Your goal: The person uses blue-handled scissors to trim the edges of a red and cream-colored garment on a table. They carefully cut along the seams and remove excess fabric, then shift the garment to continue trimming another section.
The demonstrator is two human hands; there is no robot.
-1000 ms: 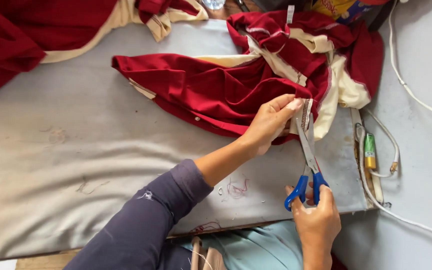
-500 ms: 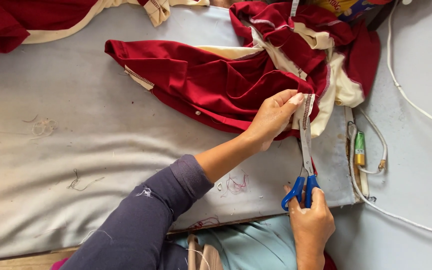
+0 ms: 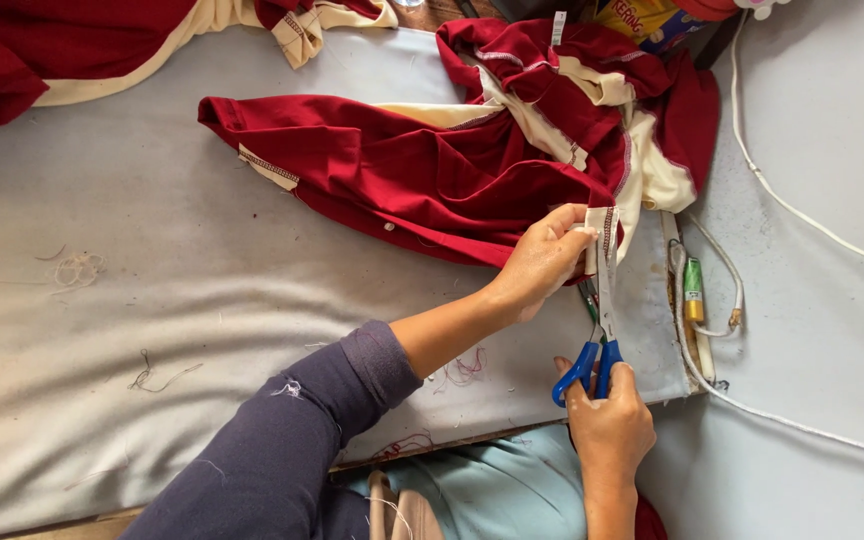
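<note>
Pinching red garment [image 3: 432,170] edge with left hand [image 3: 542,262] fingers, right hand [image 3: 607,425] fingers clamped on blue-handled scissors [image 3: 597,320].

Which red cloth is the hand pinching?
The red garment spread mid-table, whose cream edge the left hand pinches by the scissors; the other red cloth lies untouched at far left.

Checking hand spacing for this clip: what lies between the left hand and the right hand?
In the head view, the scissors span the gap: blue handles in the right hand, blades running up to the cream fabric strip pinched by the left hand.
</note>
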